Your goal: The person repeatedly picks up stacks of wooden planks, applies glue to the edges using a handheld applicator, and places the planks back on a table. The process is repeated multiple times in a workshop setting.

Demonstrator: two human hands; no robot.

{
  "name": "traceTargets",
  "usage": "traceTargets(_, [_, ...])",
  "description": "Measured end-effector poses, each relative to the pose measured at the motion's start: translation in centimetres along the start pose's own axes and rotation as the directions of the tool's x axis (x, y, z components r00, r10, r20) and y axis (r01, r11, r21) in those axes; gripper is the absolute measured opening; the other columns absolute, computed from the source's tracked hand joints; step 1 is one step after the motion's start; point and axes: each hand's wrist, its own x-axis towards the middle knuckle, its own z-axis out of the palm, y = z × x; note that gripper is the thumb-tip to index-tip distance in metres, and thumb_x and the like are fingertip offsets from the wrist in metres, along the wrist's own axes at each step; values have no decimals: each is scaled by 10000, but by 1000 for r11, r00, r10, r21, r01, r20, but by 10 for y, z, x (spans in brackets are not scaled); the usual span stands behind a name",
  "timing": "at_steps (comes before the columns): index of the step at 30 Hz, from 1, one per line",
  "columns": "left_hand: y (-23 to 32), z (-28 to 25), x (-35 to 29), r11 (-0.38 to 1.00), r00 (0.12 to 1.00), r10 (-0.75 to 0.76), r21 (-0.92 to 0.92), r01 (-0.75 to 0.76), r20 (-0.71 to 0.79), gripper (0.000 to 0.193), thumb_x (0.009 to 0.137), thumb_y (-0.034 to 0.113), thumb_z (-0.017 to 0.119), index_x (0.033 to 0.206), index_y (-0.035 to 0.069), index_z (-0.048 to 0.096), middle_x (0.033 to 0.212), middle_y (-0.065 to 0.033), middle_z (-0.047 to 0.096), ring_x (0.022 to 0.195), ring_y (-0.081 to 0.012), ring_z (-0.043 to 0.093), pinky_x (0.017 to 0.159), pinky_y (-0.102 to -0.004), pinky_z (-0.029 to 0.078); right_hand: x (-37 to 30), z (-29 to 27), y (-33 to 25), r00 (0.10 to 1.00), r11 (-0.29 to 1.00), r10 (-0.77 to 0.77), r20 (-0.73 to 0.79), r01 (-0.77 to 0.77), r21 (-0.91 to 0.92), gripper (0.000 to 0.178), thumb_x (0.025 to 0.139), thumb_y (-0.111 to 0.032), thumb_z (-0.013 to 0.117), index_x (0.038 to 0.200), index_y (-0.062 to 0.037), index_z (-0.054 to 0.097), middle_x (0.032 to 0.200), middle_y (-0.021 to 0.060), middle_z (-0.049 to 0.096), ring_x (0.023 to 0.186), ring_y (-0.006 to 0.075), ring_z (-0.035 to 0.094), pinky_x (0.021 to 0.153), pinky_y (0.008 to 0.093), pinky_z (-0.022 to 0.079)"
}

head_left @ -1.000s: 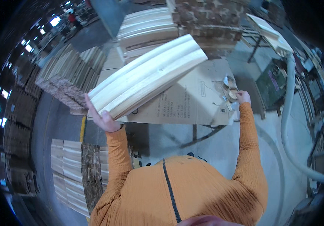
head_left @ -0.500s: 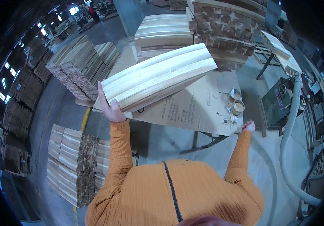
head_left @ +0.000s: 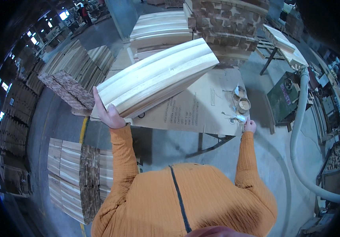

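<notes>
A thick stack of pale wooden panels (head_left: 158, 75) lies slantwise on the cardboard-covered table (head_left: 201, 102). At its near left end my left hand (head_left: 111, 117) grips the corner, thumb on the near side and fingers along the end. My right hand (head_left: 250, 126) is closed at the table's right front edge. Whatever it holds is too small to make out. Just beyond it lies a small shiny piece (head_left: 240, 118), close to the fingers. Two round open tins (head_left: 244, 105) with tan contents stand farther back on the cardboard.
Tall stacks of wood stand at the back (head_left: 225, 35) and at the left (head_left: 69, 75). Another wood stack (head_left: 71, 170) sits low by my left arm. A green machine (head_left: 284, 94) and a thick grey hose (head_left: 294, 154) are to the right.
My right hand has moved in to the table's edge, beside the small shiny piece. My left hand keeps its grip on the panels. The whole view has shifted slightly.
</notes>
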Motion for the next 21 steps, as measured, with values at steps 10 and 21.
traceTargets(10, [-8, -4, 5, 997, 999, 42, 68, -41, -7, 696, 701, 218, 444, 1311, -102, 346, 1223, -250, 462, 1120, -330, 474, 973, -382, 341, -15, 10, -43, 979, 979, -190, -71, 183, -88, 187, 754, -185, 612, 820, -12, 633, 766, 130, 645, 721, 241, 616, 698, 363, 482])
traceTargets(21, [-9, -8, 3, 987, 992, 122, 106, -124, 22, 677, 723, 224, 465, 1286, -135, 351, 1249, -289, 449, 1158, -383, 452, 985, -413, 332, -52, -4, -32, 984, 866, -174, -26, 140, -480, 213, 678, -197, 651, 814, -34, 660, 858, 160, 639, 827, 312, 613, 778, 393, 479])
